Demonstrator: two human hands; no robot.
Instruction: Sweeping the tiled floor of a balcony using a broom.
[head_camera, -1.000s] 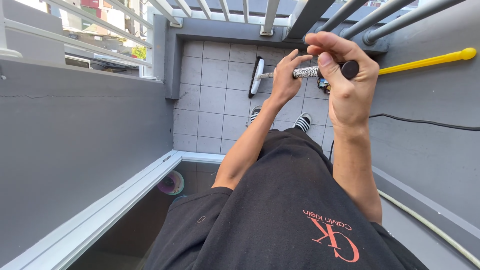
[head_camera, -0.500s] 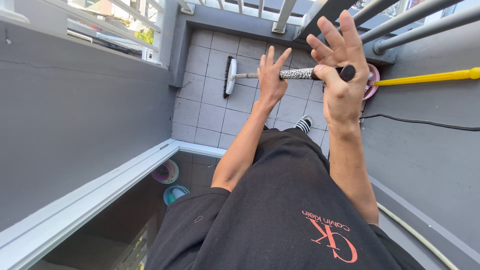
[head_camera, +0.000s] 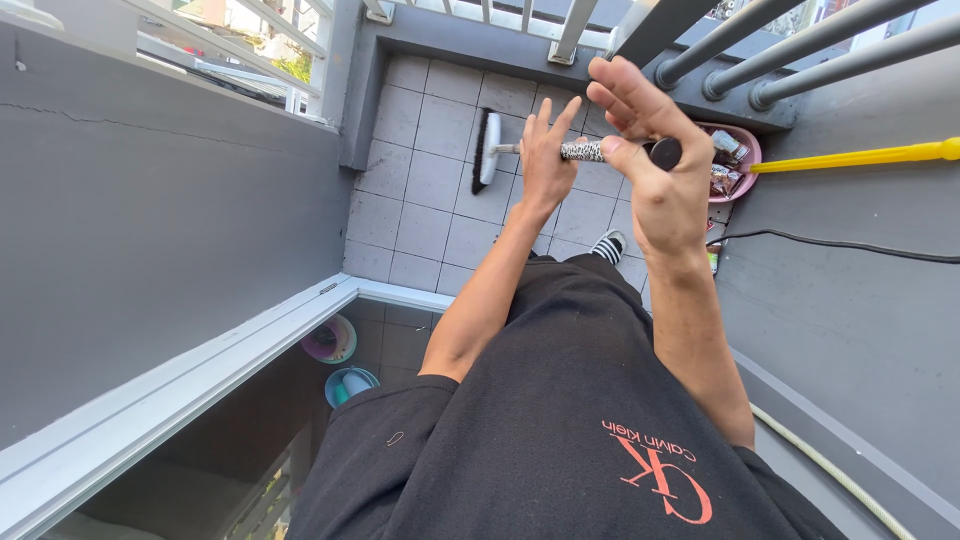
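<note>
Grey balcony tiles (head_camera: 430, 180) below, both hands, left (head_camera: 546, 165) and right (head_camera: 655, 165), fingers splayed, loosely press a speckled-handled white brush (head_camera: 487, 150).

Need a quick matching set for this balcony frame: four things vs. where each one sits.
Things:
1. brush head
2. right hand
3. pink basin
4. yellow pole

Places:
A. on the floor tiles under the railing bars, with packets in it
B. at the black end cap of the patterned handle
C. along the grey wall on the right
D. low over the floor tiles, at the far end of the handle

Pairs: 1-D, 2-B, 3-A, 4-C
</note>
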